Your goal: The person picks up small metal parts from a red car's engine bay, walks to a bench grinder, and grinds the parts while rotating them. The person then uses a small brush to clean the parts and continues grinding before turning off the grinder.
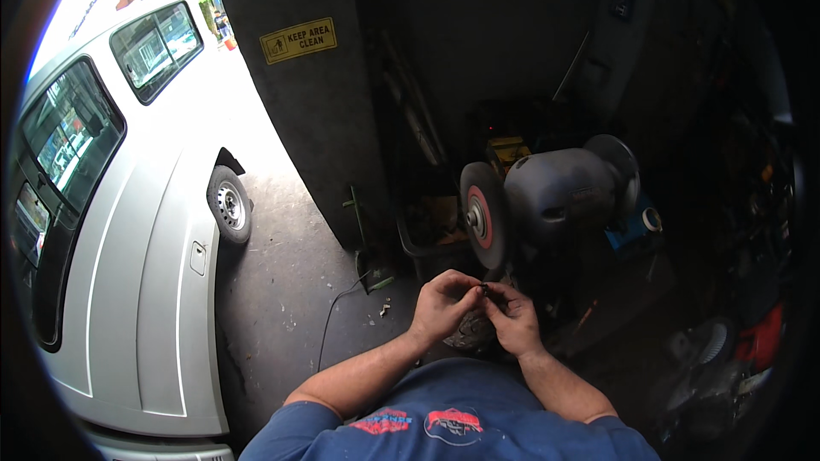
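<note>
My left hand [442,303] and my right hand [514,318] meet in front of my chest, fingertips pinched together on a small dark part [483,290]. The part is too small to tell its kind. Just above my hands stands a grey bench grinder [555,192] with a dark wheel and red centre [483,215] facing left. A crumpled rag or dirty bundle [471,331] lies under my hands.
A silver van [128,230] fills the left side, its rear wheel [230,205] on the concrete floor [290,290]. A dark pillar [316,102] with a yellow sign stands behind. A cable [329,324] trails on the floor. Cluttered tools and red items lie at the right.
</note>
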Demonstrator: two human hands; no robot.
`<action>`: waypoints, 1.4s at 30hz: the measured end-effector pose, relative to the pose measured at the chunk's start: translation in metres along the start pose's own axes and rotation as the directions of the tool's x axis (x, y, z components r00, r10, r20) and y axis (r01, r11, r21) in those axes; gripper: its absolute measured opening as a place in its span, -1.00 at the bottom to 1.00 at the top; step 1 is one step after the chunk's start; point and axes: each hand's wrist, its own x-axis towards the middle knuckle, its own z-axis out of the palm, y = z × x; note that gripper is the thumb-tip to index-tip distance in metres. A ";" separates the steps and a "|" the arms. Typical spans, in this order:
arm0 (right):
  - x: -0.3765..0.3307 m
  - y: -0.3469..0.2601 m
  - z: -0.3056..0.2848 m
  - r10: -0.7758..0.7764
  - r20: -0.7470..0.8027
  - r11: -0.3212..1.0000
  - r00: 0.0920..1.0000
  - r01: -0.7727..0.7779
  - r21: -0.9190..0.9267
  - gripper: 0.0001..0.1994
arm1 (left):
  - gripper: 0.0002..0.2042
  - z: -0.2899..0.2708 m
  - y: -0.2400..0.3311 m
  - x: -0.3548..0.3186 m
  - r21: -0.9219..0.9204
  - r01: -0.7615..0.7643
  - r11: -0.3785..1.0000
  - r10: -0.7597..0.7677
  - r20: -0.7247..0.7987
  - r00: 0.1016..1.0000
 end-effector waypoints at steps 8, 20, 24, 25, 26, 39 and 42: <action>0.000 -0.003 0.006 -0.045 0.004 0.996 0.999 0.045 -0.075 -0.81 | -0.87 -0.013 0.007 0.000 0.270 -0.093 0.958 0.081 0.054 0.995; 0.017 -0.006 0.017 0.107 -0.114 0.960 0.988 -0.073 0.272 -0.82 | -0.79 -0.009 -0.005 -0.007 -0.132 0.145 0.981 -0.146 0.005 0.989; 0.020 -0.009 0.016 0.122 -0.148 0.972 0.981 -0.088 0.217 -0.77 | -0.80 -0.006 -0.005 -0.003 -0.166 0.089 0.982 -0.096 -0.033 0.995; 0.021 -0.010 0.015 0.151 -0.163 0.970 0.975 -0.115 0.214 -0.75 | -0.79 -0.005 -0.005 -0.003 -0.213 0.111 0.971 -0.122 -0.035 0.992; 0.019 -0.012 0.013 0.128 -0.113 0.958 0.985 -0.093 0.272 -0.75 | -0.79 -0.002 -0.004 -0.004 -0.236 0.122 0.964 -0.132 -0.027 0.991; 0.019 -0.032 0.010 0.202 -0.075 0.951 0.977 -0.177 0.254 -0.80 | -0.67 0.008 0.010 -0.005 -0.273 0.273 0.922 -0.301 -0.065 0.951; 0.022 -0.033 0.011 0.231 -0.055 0.939 0.971 -0.208 0.275 -0.79 | -0.67 0.009 0.008 -0.004 -0.342 0.281 0.897 -0.325 -0.078 0.943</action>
